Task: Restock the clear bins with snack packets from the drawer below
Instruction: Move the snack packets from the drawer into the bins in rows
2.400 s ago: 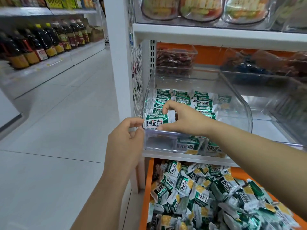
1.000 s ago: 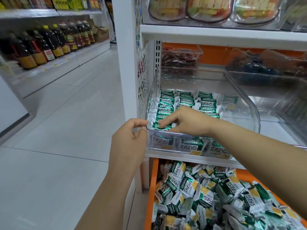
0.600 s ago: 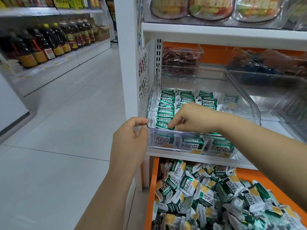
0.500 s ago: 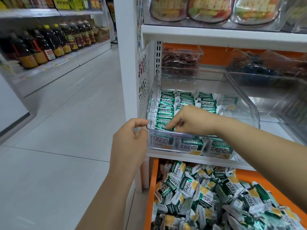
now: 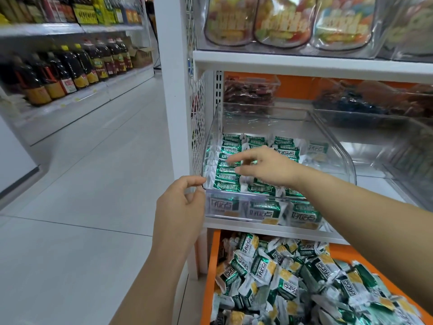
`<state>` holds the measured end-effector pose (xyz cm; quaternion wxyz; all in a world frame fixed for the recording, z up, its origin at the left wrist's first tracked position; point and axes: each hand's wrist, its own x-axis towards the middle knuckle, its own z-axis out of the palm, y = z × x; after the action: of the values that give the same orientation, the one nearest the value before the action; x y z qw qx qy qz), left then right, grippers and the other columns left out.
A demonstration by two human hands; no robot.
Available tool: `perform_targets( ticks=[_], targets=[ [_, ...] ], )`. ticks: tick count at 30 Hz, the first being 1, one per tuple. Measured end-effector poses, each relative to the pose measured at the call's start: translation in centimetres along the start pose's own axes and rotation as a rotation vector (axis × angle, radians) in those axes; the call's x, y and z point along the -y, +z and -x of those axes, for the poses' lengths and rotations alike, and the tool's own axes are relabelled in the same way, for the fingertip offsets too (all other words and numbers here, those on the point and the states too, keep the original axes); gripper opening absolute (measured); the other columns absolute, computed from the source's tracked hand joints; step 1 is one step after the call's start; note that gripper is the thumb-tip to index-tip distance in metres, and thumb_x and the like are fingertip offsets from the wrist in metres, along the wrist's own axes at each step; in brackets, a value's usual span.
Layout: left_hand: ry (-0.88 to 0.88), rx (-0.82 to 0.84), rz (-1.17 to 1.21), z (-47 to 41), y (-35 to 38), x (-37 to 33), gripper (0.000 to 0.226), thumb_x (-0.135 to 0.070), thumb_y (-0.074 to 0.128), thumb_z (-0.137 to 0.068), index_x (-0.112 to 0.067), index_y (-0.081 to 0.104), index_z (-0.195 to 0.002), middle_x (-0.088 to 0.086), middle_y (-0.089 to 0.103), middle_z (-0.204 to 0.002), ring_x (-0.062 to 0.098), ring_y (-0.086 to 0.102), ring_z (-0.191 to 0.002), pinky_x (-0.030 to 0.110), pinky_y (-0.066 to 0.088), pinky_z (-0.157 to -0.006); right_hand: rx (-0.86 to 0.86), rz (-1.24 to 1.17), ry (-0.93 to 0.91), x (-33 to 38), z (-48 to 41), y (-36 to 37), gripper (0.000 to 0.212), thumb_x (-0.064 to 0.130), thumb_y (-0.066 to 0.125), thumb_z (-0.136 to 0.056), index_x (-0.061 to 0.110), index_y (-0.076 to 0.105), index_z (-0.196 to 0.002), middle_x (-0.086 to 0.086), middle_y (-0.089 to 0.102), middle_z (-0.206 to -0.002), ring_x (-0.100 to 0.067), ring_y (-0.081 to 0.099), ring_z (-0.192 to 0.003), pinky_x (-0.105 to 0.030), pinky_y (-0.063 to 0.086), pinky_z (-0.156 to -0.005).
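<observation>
A clear bin (image 5: 337, 146) stands on the white shelf, holding rows of green-and-white snack packets (image 5: 230, 150). My left hand (image 5: 180, 207) pinches the bin's front left corner. Over the packet rows hovers my right hand (image 5: 267, 166), fingers spread and empty, fingertips just above the left row. Below the shelf an orange drawer (image 5: 208, 275) is pulled out, heaped with loose snack packets (image 5: 281, 282) of the same kind.
A second clear bin (image 5: 398, 146) sits to the right on the same shelf. Darker snack bins stand behind, and bagged snacks fill the shelf above. To the left runs a white tiled aisle with a shelf of oil bottles (image 5: 70, 69).
My right hand set a packet at the front of the left row, then lifted and spread its fingers above the rows. My left hand stayed on the bin's corner.
</observation>
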<state>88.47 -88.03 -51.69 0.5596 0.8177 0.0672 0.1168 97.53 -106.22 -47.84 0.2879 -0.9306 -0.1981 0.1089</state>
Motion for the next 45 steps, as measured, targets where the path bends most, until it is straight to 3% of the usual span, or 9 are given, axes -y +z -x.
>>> perform_targets(
  ticks=[4,9,11,16,26,31,35,39,45],
  targets=[
    [0.008,-0.006,0.022,0.1,0.0,0.0,0.023,-0.011,0.052,-0.094,-0.029,0.065,-0.099,0.002,0.068,-0.076,0.003,0.042,-0.040,0.012,0.032,-0.035,0.051,0.347,0.084,-0.8,-1.9,0.9,0.056,0.021,0.043,-0.101,0.009,0.021,-0.151,-0.008,0.008,-0.161,-0.023,0.008,-0.148,-0.034,0.010,-0.118],
    [0.017,-0.003,-0.015,-0.1,0.0,0.2,0.022,-0.012,0.052,-0.094,-0.029,0.064,-0.100,-0.009,0.067,-0.086,-0.004,0.051,-0.050,0.007,0.034,-0.041,0.101,0.367,0.177,-0.9,-3.7,2.2,0.025,0.022,0.035,-0.101,0.001,0.046,-0.111,-0.010,0.049,-0.112,-0.028,0.045,-0.114,-0.035,0.037,-0.091],
    [0.020,-0.003,-0.030,-0.2,0.0,0.3,0.022,-0.013,0.051,-0.094,-0.029,0.065,-0.102,-0.010,0.067,-0.089,-0.005,0.052,-0.050,0.006,0.033,-0.042,0.118,0.348,0.184,-1.0,-3.5,1.9,0.032,0.023,0.032,-0.102,0.001,0.045,-0.122,-0.012,0.050,-0.123,-0.032,0.044,-0.120,-0.037,0.037,-0.097],
    [0.021,0.021,-0.044,-0.1,0.0,0.2,0.023,-0.014,0.051,-0.094,-0.028,0.065,-0.105,-0.008,0.068,-0.094,-0.003,0.051,-0.049,0.006,0.032,-0.041,0.153,0.445,0.205,-1.7,-3.0,1.9,0.056,0.038,0.029,-0.102,0.027,0.011,-0.154,0.005,0.002,-0.161,-0.032,0.004,-0.147,-0.041,0.009,-0.118],
    [0.043,0.049,-0.051,0.1,0.4,0.4,0.020,-0.016,0.053,-0.094,-0.032,0.064,-0.100,-0.006,0.065,-0.071,0.020,0.057,-0.057,0.022,0.043,-0.043,0.196,0.530,0.231,-1.3,-3.1,1.4,0.053,0.042,0.018,-0.101,0.035,0.006,-0.152,0.010,-0.006,-0.160,-0.021,0.008,-0.148,-0.044,0.012,-0.119],
    [0.131,-0.014,-0.108,0.5,0.8,0.3,0.016,-0.016,0.054,-0.094,-0.027,0.061,-0.103,-0.006,0.057,-0.095,0.003,0.051,-0.063,0.006,0.037,-0.052,-0.112,0.305,0.103,-0.5,0.0,0.7,0.048,0.033,0.028,-0.102,0.032,0.023,-0.150,0.009,0.012,-0.160,-0.024,0.013,-0.147,-0.043,0.011,-0.119],
    [0.230,-0.083,-0.203,2.3,1.4,0.2,0.019,-0.009,0.052,-0.090,-0.028,0.053,-0.091,-0.009,0.052,-0.094,0.002,0.051,-0.073,0.013,0.036,-0.060,-0.529,0.171,-0.088,0.6,6.3,1.5,0.033,0.021,0.049,-0.096,0.023,0.059,-0.128,0.011,0.059,-0.124,0.004,0.051,-0.107,-0.014,0.035,-0.093],
    [0.292,0.131,-0.363,4.7,3.2,1.5,0.017,-0.016,0.052,-0.089,-0.031,0.050,-0.081,-0.013,0.054,-0.077,0.003,0.050,-0.065,0.021,0.038,-0.056,-0.489,0.187,-0.158,-1.3,13.5,4.5,0.020,0.022,0.056,-0.090,0.021,0.072,-0.101,0.023,0.057,-0.083,0.004,0.054,-0.074,-0.014,0.045,-0.068],
    [0.290,0.477,-0.641,7.3,6.9,2.7,0.016,-0.025,0.044,-0.095,-0.034,0.056,-0.101,-0.016,0.057,-0.091,0.002,0.054,-0.073,0.018,0.039,-0.058,-0.218,0.239,0.155,-9.0,20.5,6.2,0.018,0.025,0.055,-0.092,0.033,0.068,-0.103,0.018,0.067,-0.093,0.001,0.053,-0.072,-0.022,0.045,-0.065]
  ],
)
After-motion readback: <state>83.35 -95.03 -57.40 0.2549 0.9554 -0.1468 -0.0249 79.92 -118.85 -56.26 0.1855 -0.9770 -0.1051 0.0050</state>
